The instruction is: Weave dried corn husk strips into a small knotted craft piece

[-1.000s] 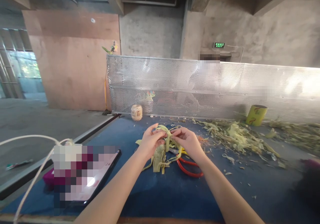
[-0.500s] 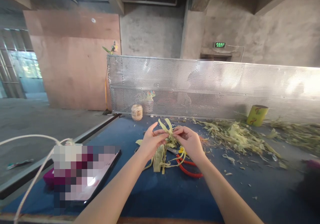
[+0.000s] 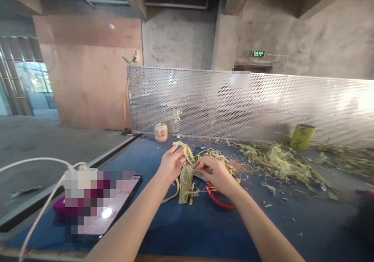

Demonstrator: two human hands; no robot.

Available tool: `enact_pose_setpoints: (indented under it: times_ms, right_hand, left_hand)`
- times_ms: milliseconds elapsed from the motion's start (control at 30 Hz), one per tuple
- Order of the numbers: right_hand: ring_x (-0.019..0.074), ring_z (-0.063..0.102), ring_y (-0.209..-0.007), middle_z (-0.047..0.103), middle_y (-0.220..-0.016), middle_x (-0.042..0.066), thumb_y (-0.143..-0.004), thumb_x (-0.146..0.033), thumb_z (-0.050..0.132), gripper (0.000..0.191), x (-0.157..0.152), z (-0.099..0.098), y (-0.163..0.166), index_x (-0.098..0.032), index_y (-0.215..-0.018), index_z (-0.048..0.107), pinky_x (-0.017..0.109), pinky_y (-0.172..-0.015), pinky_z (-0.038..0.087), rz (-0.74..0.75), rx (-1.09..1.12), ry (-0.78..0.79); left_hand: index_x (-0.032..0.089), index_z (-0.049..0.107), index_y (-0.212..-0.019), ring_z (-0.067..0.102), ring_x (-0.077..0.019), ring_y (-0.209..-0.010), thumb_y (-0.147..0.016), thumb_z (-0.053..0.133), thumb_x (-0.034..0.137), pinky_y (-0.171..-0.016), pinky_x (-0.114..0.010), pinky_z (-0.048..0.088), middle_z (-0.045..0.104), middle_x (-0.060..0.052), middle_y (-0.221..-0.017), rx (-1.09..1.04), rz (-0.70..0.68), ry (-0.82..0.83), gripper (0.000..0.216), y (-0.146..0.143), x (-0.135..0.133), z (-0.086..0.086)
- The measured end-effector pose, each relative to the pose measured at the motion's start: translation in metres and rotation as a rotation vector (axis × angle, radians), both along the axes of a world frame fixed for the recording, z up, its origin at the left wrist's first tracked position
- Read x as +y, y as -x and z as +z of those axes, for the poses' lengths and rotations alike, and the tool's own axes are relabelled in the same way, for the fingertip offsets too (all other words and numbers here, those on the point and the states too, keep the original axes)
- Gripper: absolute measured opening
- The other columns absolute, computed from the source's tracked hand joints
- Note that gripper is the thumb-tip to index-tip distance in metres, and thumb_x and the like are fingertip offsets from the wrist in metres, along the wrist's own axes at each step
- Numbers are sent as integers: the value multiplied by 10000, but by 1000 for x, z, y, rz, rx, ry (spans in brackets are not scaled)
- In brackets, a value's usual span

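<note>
My left hand (image 3: 172,162) pinches a pale yellow-green husk strip (image 3: 189,155), which arches up over the fingertips and runs down toward my right hand (image 3: 212,170). The right fingers are closed at the strip's lower end, beside a wider husk piece (image 3: 185,186) hanging between the hands. What exactly sits in the right fingertips is hidden. Thin loose strips trail to both sides of the wide piece. Just under my right hand lie scissors with red handles (image 3: 219,199), partly covered by the hand. Behind it is a small heap of husk scraps (image 3: 220,159).
A phone (image 3: 125,196) and a magenta object (image 3: 59,206) lie at left, near a white cord (image 3: 43,199). Twine (image 3: 161,132) stands at the back. A large husk pile (image 3: 277,160) and yellow-green roll (image 3: 302,136) are at right, before a perforated metal screen (image 3: 187,98).
My left hand has drawn left and slightly down, bending the strip into an arch. My right hand has shifted left and down, uncovering the scrap heap behind.
</note>
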State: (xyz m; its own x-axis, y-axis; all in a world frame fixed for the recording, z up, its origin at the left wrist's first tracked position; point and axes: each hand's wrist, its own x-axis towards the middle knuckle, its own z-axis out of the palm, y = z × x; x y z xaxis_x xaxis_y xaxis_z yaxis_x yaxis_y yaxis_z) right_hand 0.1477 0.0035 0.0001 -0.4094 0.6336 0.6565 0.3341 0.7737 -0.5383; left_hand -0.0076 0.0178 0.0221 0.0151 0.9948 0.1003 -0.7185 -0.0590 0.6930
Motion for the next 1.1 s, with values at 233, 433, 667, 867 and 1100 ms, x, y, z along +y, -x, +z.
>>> enact_pose_setpoints:
  times_ms: [233,433,667,867,1100]
  right_hand:
    - [126,545,-732,580,-780,11,-705,-103,493,102,0,3,-8,-186,-650,517,255,-675,427,-6,-43,211]
    - [125,559,-685,590,-732,5,-670,-124,529,58,16,7,-30,-177,-647,528,259,-649,448,-88,-99,330]
    - [161,589,-730,621,-772,46,-628,-244,619,122,9,44,-71,-175,-618,519,323,-719,467,-265,184,268]
    - [151,608,-728,630,-858,51,-631,-255,654,151,-31,82,-62,-187,-647,520,328,-706,491,-134,486,181]
    - [138,604,-692,637,-759,36,-582,-215,687,170,-46,79,-24,-175,-594,522,315,-713,494,-60,404,325]
  left_hand:
    - [94,460,-1015,588,-80,-604,-758,414,-73,-323,-77,311,577,-46,-688,-172,175,-29,309,25,12,18]
    - [138,493,-959,552,-61,-649,-742,478,-51,-470,-124,410,577,-16,-782,-279,517,-78,288,59,24,25]
    - [161,473,-1068,562,-98,-659,-721,572,58,-599,-242,463,600,-26,-821,-184,565,-58,375,58,27,19]
    - [189,364,-1210,549,-114,-549,-605,652,61,-386,-177,344,559,34,-624,140,269,-257,683,8,-7,22]
    - [149,236,-1328,485,-88,-472,-644,651,203,-409,-221,391,586,-19,-711,469,-21,-432,801,-32,-41,32]
